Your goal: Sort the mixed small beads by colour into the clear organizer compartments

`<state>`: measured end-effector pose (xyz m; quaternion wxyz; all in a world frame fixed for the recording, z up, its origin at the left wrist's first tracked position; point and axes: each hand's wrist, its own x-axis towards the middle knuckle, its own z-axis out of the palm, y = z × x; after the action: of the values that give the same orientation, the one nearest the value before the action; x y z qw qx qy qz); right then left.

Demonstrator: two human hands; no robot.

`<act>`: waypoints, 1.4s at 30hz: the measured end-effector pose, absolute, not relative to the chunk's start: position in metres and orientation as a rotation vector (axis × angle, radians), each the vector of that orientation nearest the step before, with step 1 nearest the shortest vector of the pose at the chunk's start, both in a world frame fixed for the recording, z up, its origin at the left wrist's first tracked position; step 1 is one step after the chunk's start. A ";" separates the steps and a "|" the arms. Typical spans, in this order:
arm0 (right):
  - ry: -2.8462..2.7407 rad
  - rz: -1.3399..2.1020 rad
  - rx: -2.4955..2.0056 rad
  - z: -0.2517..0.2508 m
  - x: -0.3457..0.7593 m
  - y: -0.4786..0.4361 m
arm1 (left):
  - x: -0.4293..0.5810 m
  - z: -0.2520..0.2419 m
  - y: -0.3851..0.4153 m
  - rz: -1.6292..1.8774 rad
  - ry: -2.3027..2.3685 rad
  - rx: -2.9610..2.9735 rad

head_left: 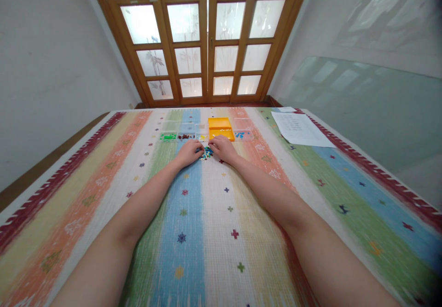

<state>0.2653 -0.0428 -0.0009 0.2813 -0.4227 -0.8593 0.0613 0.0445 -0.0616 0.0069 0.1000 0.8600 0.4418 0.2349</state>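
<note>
A small pile of mixed coloured bits [206,153], blue, white, green and dark, lies on the striped tablecloth between my hands. My left hand [189,153] rests at the pile's left side, fingers curled in with their tips at the bits. From the right, my right hand [223,148] reaches over the pile's edge with fingers bent and pressed together. Whatever either hand pinches is too small to make out. Just beyond stand open boxes: a clear one with green bits [168,136], one with dark red-brown bits [186,136], and an orange box [221,124] with pale bits.
Yellow bits [203,137] sit in a clear box left of the orange one, and blue bits [242,135] in another to its right. Printed paper sheets [299,129] lie at the far right of the tablecloth [186,251]. Glass-paned wooden doors [207,44] stand behind the table.
</note>
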 end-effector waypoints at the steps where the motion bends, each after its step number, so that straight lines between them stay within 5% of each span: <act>1: -2.302 0.164 -1.134 -0.001 0.266 -0.043 | 0.045 0.007 -0.062 0.691 1.299 2.540; 23: -2.528 0.340 -1.055 0.006 0.287 -0.037 | -0.026 0.008 -0.033 1.292 1.897 1.925; 42: -2.504 0.336 -1.074 0.001 0.285 -0.033 | -0.058 -0.003 -0.023 1.333 2.292 1.660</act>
<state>0.2847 -0.0325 0.0011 0.1966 -0.3837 -0.8943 0.1201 -0.0582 -0.0227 -0.0035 0.0068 0.5306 0.7328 0.4260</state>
